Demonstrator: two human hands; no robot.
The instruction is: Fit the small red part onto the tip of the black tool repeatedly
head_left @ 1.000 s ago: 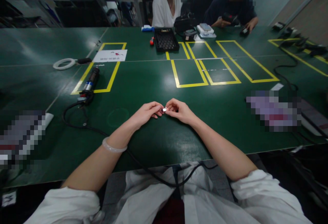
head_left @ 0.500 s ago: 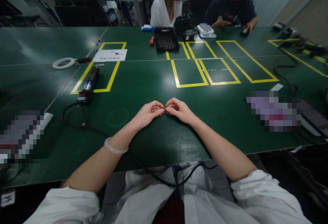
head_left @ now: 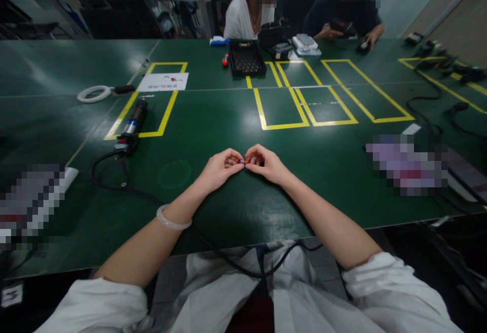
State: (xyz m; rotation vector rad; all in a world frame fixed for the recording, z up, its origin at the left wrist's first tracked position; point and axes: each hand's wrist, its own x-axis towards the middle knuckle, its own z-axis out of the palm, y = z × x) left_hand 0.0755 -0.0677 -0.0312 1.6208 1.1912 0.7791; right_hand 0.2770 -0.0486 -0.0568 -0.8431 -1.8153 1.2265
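Between my fingertips sits a small part (head_left: 245,160) with orange and metallic-looking bits; it is too small and covered to tell its kind. My left hand (head_left: 221,168) pinches its left end with thumb and fingers. Opposite it, my right hand (head_left: 269,164) pinches the orange end, the fingers curled inward. Both hands meet just above the green table (head_left: 228,206), with their fingertips nearly touching. A pale bangle (head_left: 173,219) circles my left wrist.
An electric screwdriver (head_left: 133,120) with a black cable lies left, near a printed sheet (head_left: 163,82) and a coiled white cord (head_left: 94,94). A black parts tray (head_left: 247,71) stands at the back. Blurred-out items lie at both sides. Two people sit opposite.
My right fingers have opened slightly, so the orange end of the small part now shows between my hands. Both hands stay in nearly the same place.
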